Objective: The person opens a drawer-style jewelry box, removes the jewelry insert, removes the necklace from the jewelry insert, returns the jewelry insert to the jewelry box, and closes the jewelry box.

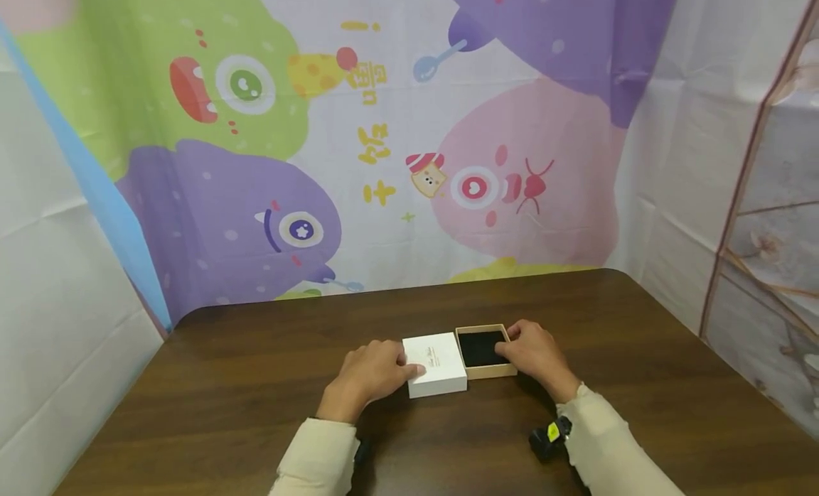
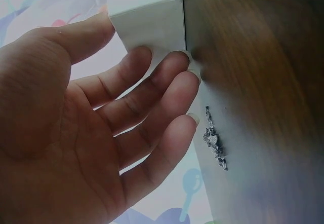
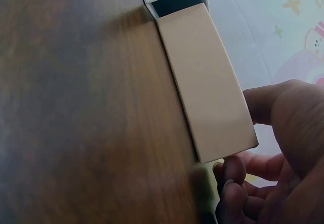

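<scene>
A white box sleeve [image 1: 438, 364] with small lettering on top lies on the table. From its right side a tan drawer [image 1: 491, 373] with a black lining [image 1: 478, 348] is pulled out; the right wrist view shows a dark gap at the sleeve's mouth. My left hand [image 1: 371, 375] holds the sleeve's left end, thumb on top and fingertips at the side. At the drawer's right end, my right hand [image 1: 537, 354] pinches the wall, thumb over the inside. A silvery chain-like piece [image 2: 212, 139] lies on the table near my left fingertips; the head view does not show it.
The brown wooden table [image 1: 256, 382] has rounded far corners. Behind it hangs a cloth [image 1: 397, 247] printed with cartoon monsters, and pale sheets [image 1: 678, 197] flank both sides. A black wrist camera [image 1: 547, 439] sits at my right sleeve.
</scene>
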The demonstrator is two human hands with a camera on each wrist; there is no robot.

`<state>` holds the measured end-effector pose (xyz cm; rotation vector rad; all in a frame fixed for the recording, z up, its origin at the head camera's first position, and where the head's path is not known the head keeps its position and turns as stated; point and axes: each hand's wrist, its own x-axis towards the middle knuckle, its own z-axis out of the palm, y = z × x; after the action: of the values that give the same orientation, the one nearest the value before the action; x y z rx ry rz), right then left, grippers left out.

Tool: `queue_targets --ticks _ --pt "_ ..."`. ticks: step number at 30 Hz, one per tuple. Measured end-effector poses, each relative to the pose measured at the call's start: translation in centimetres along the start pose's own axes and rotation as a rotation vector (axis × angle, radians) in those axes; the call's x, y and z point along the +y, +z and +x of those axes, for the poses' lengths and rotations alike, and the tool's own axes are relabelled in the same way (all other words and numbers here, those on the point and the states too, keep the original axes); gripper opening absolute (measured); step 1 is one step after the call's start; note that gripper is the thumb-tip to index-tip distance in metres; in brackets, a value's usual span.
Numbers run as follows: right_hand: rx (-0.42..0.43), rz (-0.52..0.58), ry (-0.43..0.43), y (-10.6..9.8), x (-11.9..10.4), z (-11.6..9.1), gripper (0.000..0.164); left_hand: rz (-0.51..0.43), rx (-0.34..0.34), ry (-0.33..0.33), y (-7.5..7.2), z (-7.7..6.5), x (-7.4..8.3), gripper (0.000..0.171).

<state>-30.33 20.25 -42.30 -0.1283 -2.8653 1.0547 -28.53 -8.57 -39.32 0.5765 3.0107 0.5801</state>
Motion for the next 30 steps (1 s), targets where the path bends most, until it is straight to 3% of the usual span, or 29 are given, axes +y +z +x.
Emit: queue_targets --ticks 18,25,30 --pt "0.010 -0.024 0.009 -0.1 -0.4 -0.2 0.035 -0.013 -0.006 -0.002 0.2 0.0 -0.4 0.033" --pt "0.058 -0.162 0.004 -1.0 -1.1 -0.3 0.030 -0.006 0.004 0.009 0.1 0.0 -0.4 0.037" --pt "-0.011 -0.246 0.008 -1.7 -1.6 -0.7 0.021 0.000 -0.004 0.009 0.1 -0.1 -0.3 0.035"
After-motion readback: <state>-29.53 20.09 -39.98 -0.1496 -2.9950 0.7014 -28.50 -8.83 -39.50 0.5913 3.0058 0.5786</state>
